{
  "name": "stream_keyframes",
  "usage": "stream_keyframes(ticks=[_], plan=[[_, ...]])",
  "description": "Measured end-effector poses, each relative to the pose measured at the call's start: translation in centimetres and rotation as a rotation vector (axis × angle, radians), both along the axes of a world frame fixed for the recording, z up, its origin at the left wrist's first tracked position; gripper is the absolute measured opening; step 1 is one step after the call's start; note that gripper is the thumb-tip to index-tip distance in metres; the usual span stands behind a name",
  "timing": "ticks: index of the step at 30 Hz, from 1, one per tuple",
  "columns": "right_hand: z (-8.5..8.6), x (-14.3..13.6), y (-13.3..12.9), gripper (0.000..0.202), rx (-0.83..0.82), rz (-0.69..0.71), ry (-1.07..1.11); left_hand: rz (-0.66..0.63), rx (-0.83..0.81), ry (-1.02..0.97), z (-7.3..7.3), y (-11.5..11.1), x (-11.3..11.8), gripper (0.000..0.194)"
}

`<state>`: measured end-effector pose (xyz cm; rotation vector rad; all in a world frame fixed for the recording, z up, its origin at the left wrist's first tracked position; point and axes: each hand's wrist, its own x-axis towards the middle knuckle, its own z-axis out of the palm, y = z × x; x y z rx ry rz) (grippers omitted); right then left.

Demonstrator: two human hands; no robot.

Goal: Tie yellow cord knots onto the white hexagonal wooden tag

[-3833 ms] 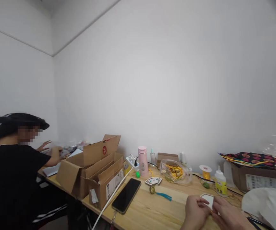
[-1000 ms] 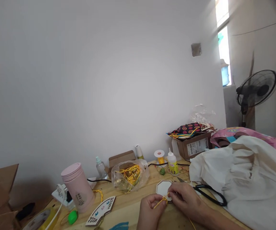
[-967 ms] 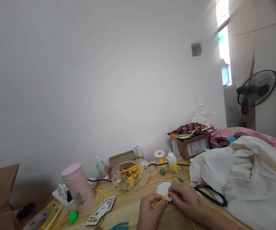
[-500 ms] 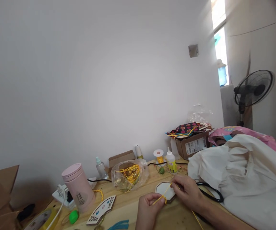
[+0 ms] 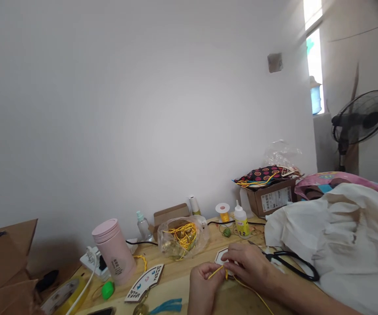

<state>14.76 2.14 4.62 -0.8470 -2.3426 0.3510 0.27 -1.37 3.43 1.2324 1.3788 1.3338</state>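
Note:
Yellow cord runs between my two hands low in the view, with one tail trailing down to the right under my right wrist. My left hand pinches the cord between thumb and forefinger, where a small loop or knot shows. My right hand comes in from the right, its fingers closed on the cord close to the left fingertips. Behind the fingers lies a white octagonal plaque with a dark edge, largely covered by my right hand. Black-handled scissors rest just right of my right hand.
Around the wooden table stand a glue bottle, a spool of yellow cord, a plastic bag of yellow cords, a pink tumbler and a fan-shaped plaque. White cloth heaps up at right beside a cardboard box.
My right hand has come left and down, meeting the left fingertips and covering more of the plaque. The scissors show more fully. The whole view has shifted slightly.

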Motion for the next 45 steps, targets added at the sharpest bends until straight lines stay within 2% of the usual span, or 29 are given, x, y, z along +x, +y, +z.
stream_keyframes(ticks=[7,10,15,19,23,28,32,39,45], plan=[[-0.8,1.2,0.1,0.015,-0.074,-0.074,0.042,0.1,0.023,-0.037,-0.5,0.0,0.4,0.019],[-1.4,1.5,0.3,0.02,-0.08,-0.026,0.019,0.104,0.023,-0.038,-0.4,-0.1,0.4,0.016],[-2.2,1.1,0.3,0.029,-0.071,0.108,0.17,0.076,0.013,0.081,-0.3,-0.4,0.3,0.013],[-1.2,1.0,-0.2,0.021,-0.166,0.043,0.246,0.036,-0.066,0.082,-0.1,-0.5,0.0,0.015],[-0.5,0.7,-0.9,0.019,-0.142,0.029,0.23,-0.002,-0.133,-0.022,0.0,-0.4,-0.3,0.017],[-1.1,0.3,-0.9,0.017,-0.113,0.024,0.089,-0.041,-0.168,-0.123,-1.1,0.2,-0.7,0.022],[-1.4,0.4,-0.7,0.015,-0.112,-0.022,0.086,-0.089,-0.173,-0.177,-1.9,0.4,-0.9,0.025],[-1.3,0.3,-1.1,0.012,-0.142,-0.111,0.159,-0.193,-0.166,-0.339,-0.6,-0.1,-0.1,0.022],[-1.2,0.3,-1.2,0.011,-0.122,-0.106,0.174,-0.176,-0.139,-0.233,-1.6,0.4,-0.4,0.017]])
